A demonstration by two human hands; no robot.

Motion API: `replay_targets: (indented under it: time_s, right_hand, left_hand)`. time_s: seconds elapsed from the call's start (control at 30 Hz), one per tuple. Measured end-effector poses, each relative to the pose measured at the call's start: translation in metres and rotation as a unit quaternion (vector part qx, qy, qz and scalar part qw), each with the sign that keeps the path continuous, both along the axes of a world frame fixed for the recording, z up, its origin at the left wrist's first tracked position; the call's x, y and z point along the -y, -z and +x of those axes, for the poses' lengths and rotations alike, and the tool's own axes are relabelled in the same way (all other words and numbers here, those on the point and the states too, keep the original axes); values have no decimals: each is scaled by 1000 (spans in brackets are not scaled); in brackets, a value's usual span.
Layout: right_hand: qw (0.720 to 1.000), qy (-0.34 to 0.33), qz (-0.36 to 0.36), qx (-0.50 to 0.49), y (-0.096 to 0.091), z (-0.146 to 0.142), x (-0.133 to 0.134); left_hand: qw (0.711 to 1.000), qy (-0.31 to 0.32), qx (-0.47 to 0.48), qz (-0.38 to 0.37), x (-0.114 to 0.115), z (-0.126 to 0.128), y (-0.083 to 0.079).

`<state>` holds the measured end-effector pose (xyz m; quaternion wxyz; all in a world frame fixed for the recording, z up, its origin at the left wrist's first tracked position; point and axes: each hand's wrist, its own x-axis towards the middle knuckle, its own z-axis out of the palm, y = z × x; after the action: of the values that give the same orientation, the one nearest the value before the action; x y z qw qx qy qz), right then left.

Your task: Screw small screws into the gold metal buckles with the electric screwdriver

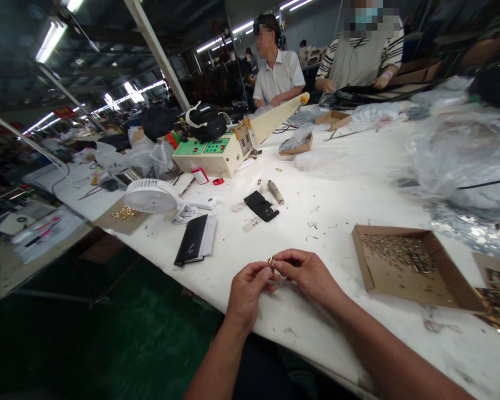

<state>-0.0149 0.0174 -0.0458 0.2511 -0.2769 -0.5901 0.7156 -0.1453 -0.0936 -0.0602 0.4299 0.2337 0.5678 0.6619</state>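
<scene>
My left hand [246, 290] and my right hand [306, 274] meet above the near edge of the white table [337, 183]. Both pinch one small gold metal part [271, 262] between their fingertips. The fingers of both hands are closed around it. To the right lies a shallow cardboard tray [416, 283] with several small brass pieces in its far end. A black flat piece [261, 206] and a short grey cylinder [275, 191] lie further out on the table.
A black and white folder [195, 240], a small white fan [152, 196] and a cream machine with a green panel [216, 153] stand to the left. Clear plastic bags [462, 155] pile up at right. Two people sit across the table.
</scene>
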Motion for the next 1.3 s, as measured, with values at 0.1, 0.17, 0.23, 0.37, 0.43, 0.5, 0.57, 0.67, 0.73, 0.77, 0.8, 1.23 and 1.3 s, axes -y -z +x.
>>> replay_targets:
  time_s: [0.1, 0.17, 0.23, 0.37, 0.43, 0.5, 0.57, 0.67, 0.73, 0.77, 0.8, 1.23, 1.3]
  right_hand:
    - [1000, -14, -7, -14, 0, 0, 1]
    - [999, -21, -10, -25, 2, 0, 1]
    - [999, -27, -13, -35, 4, -1, 2]
    - [999, -30, -10, -35, 2, -1, 4]
    - [999, -30, 0, -27, 0, -1, 4]
    - [999, -31, 13, -25, -2, 0, 5]
    - [999, -30, 23, -26, -2, 1, 5]
    - [998, -32, 33, -31, -2, 2, 5]
    - [998, -33, 36, -43, -3, 3, 5]
    - [998, -32, 36, -50, -4, 4, 5]
    - [997, -33, 37, -56, -6, 4, 5]
    - [995, -38, 51, -81, -12, 9, 9]
    - [995, -34, 48, -76, -12, 9, 9]
  left_hand:
    - [1000, 9, 3, 0, 1, -2, -2]
    - [1000, 13, 5, -1, 1, -3, -3]
    - [1000, 14, 9, -3, 2, -3, -5]
    - [1000, 5, 16, -8, 2, -1, -8]
    - [1000, -9, 9, -13, 2, 0, -9]
    - [1000, -19, -1, -17, 2, 0, -10]
    - [999, -20, -19, -21, 3, 0, -11]
    - [997, -13, -69, -22, 5, -3, -16]
    - [993, 5, -113, -21, 7, -4, -21]
    - [990, 16, -136, -19, 7, -5, -24]
    - [987, 24, -156, -18, 8, -5, -27]
    - [957, 34, -289, 4, 14, 1, -48]
    - [956, 36, -291, 0, 15, 2, -49]
